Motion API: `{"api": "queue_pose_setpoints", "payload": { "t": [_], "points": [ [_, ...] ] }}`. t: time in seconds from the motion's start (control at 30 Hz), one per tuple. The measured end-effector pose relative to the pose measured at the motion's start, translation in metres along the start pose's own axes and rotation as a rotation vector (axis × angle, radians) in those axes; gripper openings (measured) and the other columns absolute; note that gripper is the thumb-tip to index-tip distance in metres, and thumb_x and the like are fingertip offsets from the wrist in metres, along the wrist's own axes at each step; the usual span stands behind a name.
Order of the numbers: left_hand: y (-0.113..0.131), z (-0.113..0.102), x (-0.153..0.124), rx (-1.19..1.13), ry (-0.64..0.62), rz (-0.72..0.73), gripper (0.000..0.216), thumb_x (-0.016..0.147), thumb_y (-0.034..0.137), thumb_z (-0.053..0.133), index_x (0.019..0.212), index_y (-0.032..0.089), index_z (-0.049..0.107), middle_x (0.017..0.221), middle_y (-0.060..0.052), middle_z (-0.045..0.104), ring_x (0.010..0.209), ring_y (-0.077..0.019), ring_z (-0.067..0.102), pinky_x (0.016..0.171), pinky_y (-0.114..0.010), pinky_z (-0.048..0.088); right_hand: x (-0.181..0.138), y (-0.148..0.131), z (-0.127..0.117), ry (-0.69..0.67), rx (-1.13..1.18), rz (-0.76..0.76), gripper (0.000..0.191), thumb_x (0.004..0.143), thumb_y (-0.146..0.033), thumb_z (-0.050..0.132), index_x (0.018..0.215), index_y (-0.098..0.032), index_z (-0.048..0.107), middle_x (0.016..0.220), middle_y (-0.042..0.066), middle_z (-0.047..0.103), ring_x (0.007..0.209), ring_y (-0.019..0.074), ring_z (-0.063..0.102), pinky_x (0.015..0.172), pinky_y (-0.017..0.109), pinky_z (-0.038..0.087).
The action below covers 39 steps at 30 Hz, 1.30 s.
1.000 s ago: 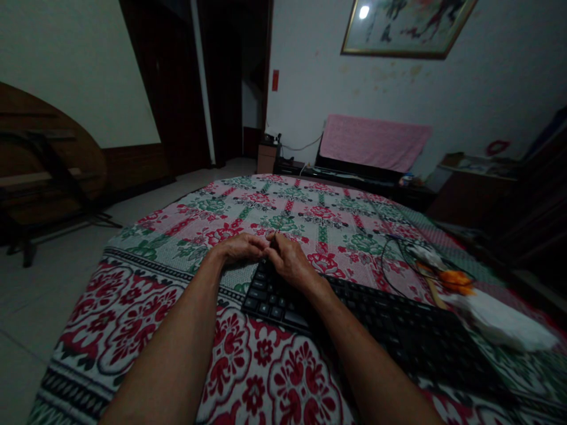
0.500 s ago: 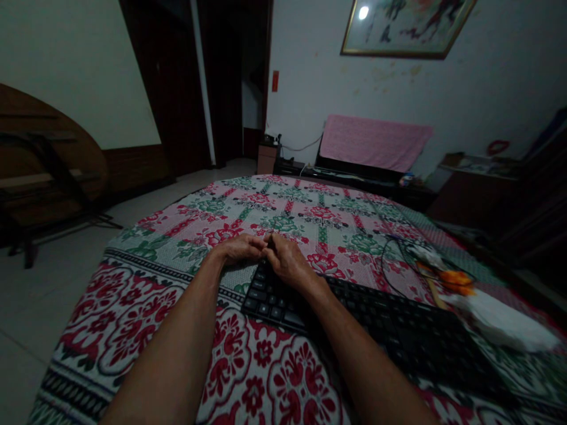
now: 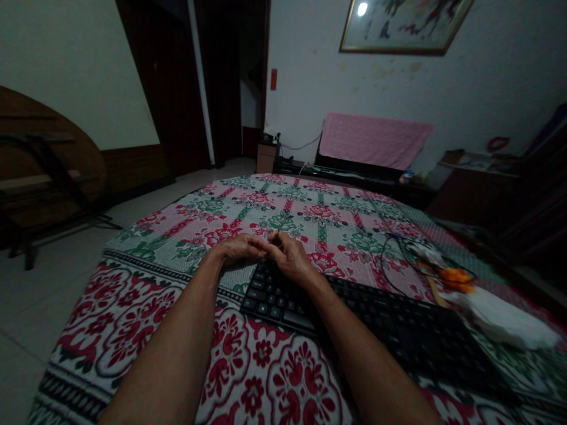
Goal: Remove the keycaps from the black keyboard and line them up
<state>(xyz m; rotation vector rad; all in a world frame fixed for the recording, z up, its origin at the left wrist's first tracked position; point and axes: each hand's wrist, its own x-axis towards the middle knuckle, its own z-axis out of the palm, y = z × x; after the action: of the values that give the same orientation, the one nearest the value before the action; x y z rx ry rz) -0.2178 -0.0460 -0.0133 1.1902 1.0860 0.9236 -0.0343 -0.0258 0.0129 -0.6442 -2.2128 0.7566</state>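
A black keyboard (image 3: 376, 327) lies slanted on a table covered with a red, green and white flowered cloth (image 3: 266, 378). My left hand (image 3: 239, 248) rests at the keyboard's far left corner, fingers curled and closed. My right hand (image 3: 290, 258) lies over the same corner, fingers pinched together against the left fingertips. Something thin and dark shows between the fingertips; I cannot make out what it is.
To the right of the keyboard lie a white cloth (image 3: 502, 324), an orange thing (image 3: 454, 277) and thin black cables (image 3: 398, 251). Beyond the table stand a low cabinet under a pink cover (image 3: 372, 141) and a dark doorway (image 3: 221, 82). A folded wooden table (image 3: 48, 165) leans at the left.
Both hands stay pinched together at the keyboard's far left corner. Only the view has shifted slightly.
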Motion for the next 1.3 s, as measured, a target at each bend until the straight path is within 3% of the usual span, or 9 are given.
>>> {"api": "queue_pose_setpoints", "payload": {
  "t": [0.37, 0.53, 0.7, 0.83, 1.03, 1.3],
  "points": [
    [-0.001, 0.0, -0.001, 0.029, -0.028, 0.026, 0.021, 0.057, 0.014, 0.063, 0.077, 0.01, 0.062, 0.063, 0.001, 0.053, 0.05, -0.0055, 0.041, 0.048, -0.019, 0.027, -0.002, -0.015, -0.004, -0.08, -0.118, -0.089, 0.01, 0.078, -0.014, 0.047, 0.084, -0.016, 0.054, 0.076, 0.003, 0.059, 0.069, 0.0131, 0.051, 0.063, 0.024, 0.036],
    [0.002, 0.004, -0.003, 0.012, 0.041, 0.007, 0.014, 0.053, 0.01, 0.061, 0.067, 0.012, 0.059, 0.052, 0.005, 0.047, 0.045, -0.005, 0.037, 0.045, -0.019, 0.024, 0.0, -0.016, -0.005, -0.123, -0.09, -0.051, 0.012, 0.08, -0.017, 0.046, 0.083, -0.017, 0.058, 0.07, 0.0, 0.058, 0.063, 0.0114, 0.051, 0.061, 0.022, 0.035],
    [0.008, 0.007, -0.004, 0.029, -0.009, 0.006, 0.023, 0.056, 0.014, 0.064, 0.079, 0.011, 0.065, 0.06, 0.002, 0.055, 0.05, -0.0053, 0.04, 0.047, -0.02, 0.026, 0.0, -0.015, -0.014, -0.112, -0.052, 0.016, 0.018, 0.085, -0.025, 0.04, 0.08, -0.016, 0.056, 0.069, 0.0, 0.057, 0.063, 0.0107, 0.05, 0.059, 0.021, 0.035],
    [0.008, 0.007, -0.004, 0.02, -0.009, 0.006, 0.019, 0.057, 0.014, 0.065, 0.075, 0.011, 0.066, 0.059, 0.002, 0.055, 0.048, -0.0052, 0.04, 0.046, -0.019, 0.026, 0.001, -0.016, -0.016, -0.16, 0.046, 0.092, 0.017, 0.083, -0.019, 0.037, 0.081, -0.016, 0.055, 0.068, -0.001, 0.058, 0.06, 0.0099, 0.05, 0.057, 0.021, 0.037],
    [0.012, 0.012, -0.006, -0.022, 0.049, -0.04, 0.024, 0.056, 0.013, 0.069, 0.08, 0.011, 0.068, 0.067, -0.002, 0.062, 0.053, -0.007, 0.048, 0.05, -0.02, 0.033, 0.004, -0.001, -0.008, -0.019, 0.149, 0.217, 0.019, 0.076, -0.015, 0.038, 0.09, -0.018, 0.051, 0.065, -0.002, 0.058, 0.055, 0.0105, 0.053, 0.053, 0.022, 0.039],
    [0.01, 0.011, -0.005, -0.074, -0.044, -0.011, 0.022, 0.057, 0.013, 0.07, 0.079, 0.011, 0.069, 0.076, -0.005, 0.066, 0.066, -0.0099, 0.056, 0.061, -0.02, 0.039, 0.002, 0.002, -0.014, -0.165, 0.258, 0.203, 0.019, 0.078, -0.016, 0.039, 0.095, -0.018, 0.048, 0.069, -0.001, 0.06, 0.062, 0.0112, 0.056, 0.059, 0.023, 0.042]
  ]
}}
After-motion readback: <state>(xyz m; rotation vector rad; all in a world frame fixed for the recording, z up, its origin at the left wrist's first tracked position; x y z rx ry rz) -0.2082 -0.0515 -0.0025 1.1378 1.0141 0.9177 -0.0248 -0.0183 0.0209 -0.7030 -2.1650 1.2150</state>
